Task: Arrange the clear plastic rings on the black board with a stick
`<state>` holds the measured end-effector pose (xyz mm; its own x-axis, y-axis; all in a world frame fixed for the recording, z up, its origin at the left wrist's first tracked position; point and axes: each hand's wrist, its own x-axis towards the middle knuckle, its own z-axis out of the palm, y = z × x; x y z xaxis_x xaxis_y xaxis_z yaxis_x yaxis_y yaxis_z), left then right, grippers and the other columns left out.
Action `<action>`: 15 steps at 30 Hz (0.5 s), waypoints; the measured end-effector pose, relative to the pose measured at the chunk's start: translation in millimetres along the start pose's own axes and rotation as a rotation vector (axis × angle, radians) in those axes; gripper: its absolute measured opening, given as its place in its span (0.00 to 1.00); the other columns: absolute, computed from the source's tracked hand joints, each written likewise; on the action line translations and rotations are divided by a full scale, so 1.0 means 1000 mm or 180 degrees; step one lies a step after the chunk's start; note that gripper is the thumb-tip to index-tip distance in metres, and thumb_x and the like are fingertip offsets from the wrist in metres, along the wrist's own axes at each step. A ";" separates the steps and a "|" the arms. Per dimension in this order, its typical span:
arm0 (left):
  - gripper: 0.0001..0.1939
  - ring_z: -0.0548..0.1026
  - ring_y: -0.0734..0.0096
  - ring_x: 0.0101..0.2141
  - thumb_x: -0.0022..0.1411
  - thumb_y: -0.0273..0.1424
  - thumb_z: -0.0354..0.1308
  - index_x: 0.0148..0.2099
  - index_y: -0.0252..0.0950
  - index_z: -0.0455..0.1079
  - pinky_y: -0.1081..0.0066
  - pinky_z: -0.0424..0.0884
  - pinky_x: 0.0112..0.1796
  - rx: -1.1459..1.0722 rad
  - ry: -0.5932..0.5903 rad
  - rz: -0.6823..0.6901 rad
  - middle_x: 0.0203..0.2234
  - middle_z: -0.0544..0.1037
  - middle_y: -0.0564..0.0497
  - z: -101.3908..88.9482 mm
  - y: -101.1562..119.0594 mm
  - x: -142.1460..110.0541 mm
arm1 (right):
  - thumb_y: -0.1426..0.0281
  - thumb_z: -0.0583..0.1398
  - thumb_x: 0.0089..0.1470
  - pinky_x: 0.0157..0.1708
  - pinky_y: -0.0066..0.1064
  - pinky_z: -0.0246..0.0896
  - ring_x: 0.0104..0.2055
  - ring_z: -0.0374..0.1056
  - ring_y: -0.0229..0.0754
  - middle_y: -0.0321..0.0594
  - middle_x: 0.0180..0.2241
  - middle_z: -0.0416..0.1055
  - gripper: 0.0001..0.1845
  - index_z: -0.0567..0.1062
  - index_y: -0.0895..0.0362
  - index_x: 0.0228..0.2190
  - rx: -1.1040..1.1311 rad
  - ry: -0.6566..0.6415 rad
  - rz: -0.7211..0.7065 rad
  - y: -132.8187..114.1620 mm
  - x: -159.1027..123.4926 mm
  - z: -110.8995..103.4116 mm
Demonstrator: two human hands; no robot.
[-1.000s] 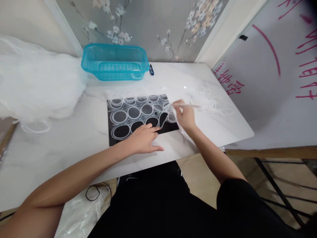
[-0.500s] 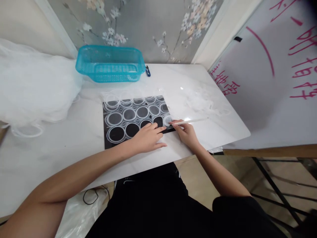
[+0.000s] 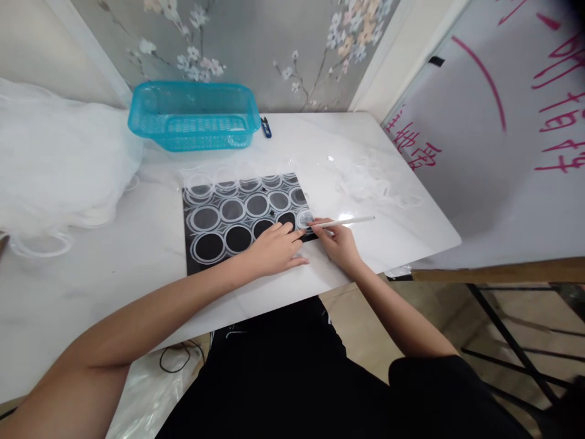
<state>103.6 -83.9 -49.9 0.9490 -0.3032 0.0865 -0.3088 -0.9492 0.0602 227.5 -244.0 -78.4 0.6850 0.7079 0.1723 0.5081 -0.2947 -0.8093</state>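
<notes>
A black board (image 3: 198,265) lies on the white table (image 3: 114,268), covered with rows of clear plastic rings (image 3: 232,210). My left hand (image 3: 274,250) rests flat on the board's near right corner, fingers stretched out towards the rings. My right hand (image 3: 337,244) is closed in a pinch on a thin white stick (image 3: 347,221). The stick's tip touches a ring (image 3: 305,218) at the board's right edge, just beyond my left fingertips.
A turquoise plastic basket (image 3: 194,116) stands at the back, a small blue clipper (image 3: 265,127) beside it. A heap of white netting (image 3: 55,164) fills the left side. Loose clear rings (image 3: 379,183) lie at the right. A whiteboard with red writing (image 3: 503,122) leans beyond the table.
My right hand came down from above the board with a ring and set it at the board's right edge. My left hand stayed flat on the board.
</notes>
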 end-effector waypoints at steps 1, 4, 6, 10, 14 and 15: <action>0.26 0.65 0.58 0.43 0.66 0.48 0.43 0.42 0.32 0.74 0.61 0.58 0.41 -0.0009 -0.0006 -0.0011 0.54 0.69 0.45 0.000 0.000 0.001 | 0.62 0.55 0.59 0.48 0.37 0.65 0.50 0.69 0.46 0.40 0.41 0.76 0.13 0.77 0.53 0.37 -0.0066 0.0015 -0.0036 0.000 -0.001 0.000; 0.26 0.65 0.58 0.43 0.66 0.48 0.44 0.44 0.33 0.74 0.61 0.58 0.42 -0.0083 -0.0056 -0.0065 0.55 0.69 0.45 -0.001 0.000 0.002 | 0.65 0.54 0.60 0.48 0.39 0.66 0.51 0.68 0.46 0.40 0.43 0.76 0.11 0.76 0.52 0.38 -0.0532 -0.0008 -0.0363 0.001 -0.004 0.000; 0.26 0.65 0.58 0.43 0.65 0.49 0.44 0.45 0.34 0.74 0.61 0.59 0.42 -0.0183 -0.0108 -0.0102 0.54 0.69 0.45 -0.001 0.000 0.002 | 0.67 0.54 0.60 0.48 0.38 0.66 0.54 0.66 0.46 0.39 0.47 0.74 0.11 0.75 0.51 0.39 -0.1048 -0.0205 -0.0724 0.000 -0.008 -0.003; 0.29 0.65 0.58 0.43 0.61 0.53 0.46 0.42 0.34 0.74 0.62 0.59 0.42 -0.0379 -0.0139 -0.0155 0.53 0.70 0.45 0.000 -0.001 0.000 | 0.70 0.50 0.62 0.37 0.32 0.69 0.56 0.64 0.44 0.38 0.50 0.71 0.13 0.73 0.50 0.43 -0.1865 -0.0601 -0.1312 0.000 -0.012 -0.009; 0.31 0.65 0.59 0.44 0.57 0.58 0.47 0.37 0.34 0.75 0.62 0.60 0.42 -0.0549 -0.0155 -0.0174 0.56 0.68 0.46 0.000 -0.001 0.000 | 0.71 0.50 0.62 0.34 0.29 0.66 0.51 0.67 0.43 0.39 0.44 0.75 0.13 0.73 0.51 0.42 -0.2024 -0.0672 -0.1488 0.002 0.012 -0.016; 0.31 0.65 0.59 0.44 0.56 0.58 0.48 0.36 0.34 0.75 0.62 0.60 0.42 -0.0570 -0.0163 -0.0170 0.56 0.68 0.47 -0.001 0.000 0.000 | 0.70 0.51 0.61 0.36 0.29 0.65 0.48 0.68 0.43 0.40 0.42 0.75 0.12 0.74 0.52 0.40 -0.1903 -0.0417 -0.1382 0.003 0.025 -0.019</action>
<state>104.2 -83.5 -49.2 0.9650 -0.2609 0.0281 -0.2598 -0.9354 0.2399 256.2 -240.0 -66.0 0.3096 0.8996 0.3079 0.9411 -0.2436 -0.2344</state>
